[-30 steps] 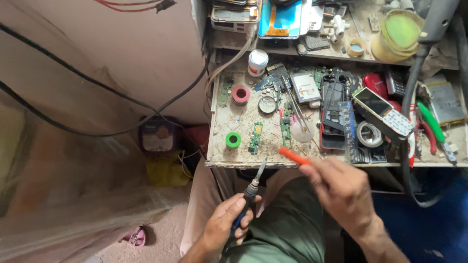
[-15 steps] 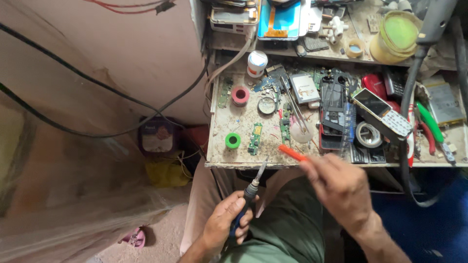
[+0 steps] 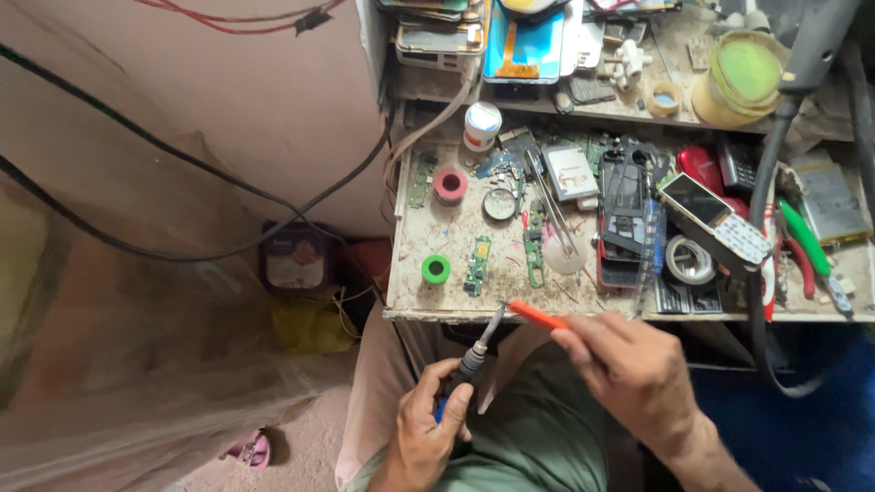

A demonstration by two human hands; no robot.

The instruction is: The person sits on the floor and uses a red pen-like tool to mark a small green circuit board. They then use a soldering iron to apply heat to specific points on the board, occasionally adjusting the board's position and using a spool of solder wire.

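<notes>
Here, a soldering iron [image 3: 476,353] is held in the left hand [image 3: 427,435], with the fingers closed tight around its dark handle. Its metal tip is pointed up and is touching, or almost touching, the end of a thin orange tool [image 3: 538,316]. The orange tool is pinched between the thumb and fingers of the right hand [image 3: 633,372], and it is tilted up and to the left. Both hands are kept low over the lap, just below the front edge of a dusty work table [image 3: 428,305]. On the table, a green ring of tape [image 3: 436,269] is seen near the edge, and a small green circuit board [image 3: 476,266] is laid just beside it. A pink ring of tape [image 3: 450,184] is found farther back. A phone with buttons [image 3: 716,220] is laid well off to the right, near a white roll of tape [image 3: 690,261].
</notes>
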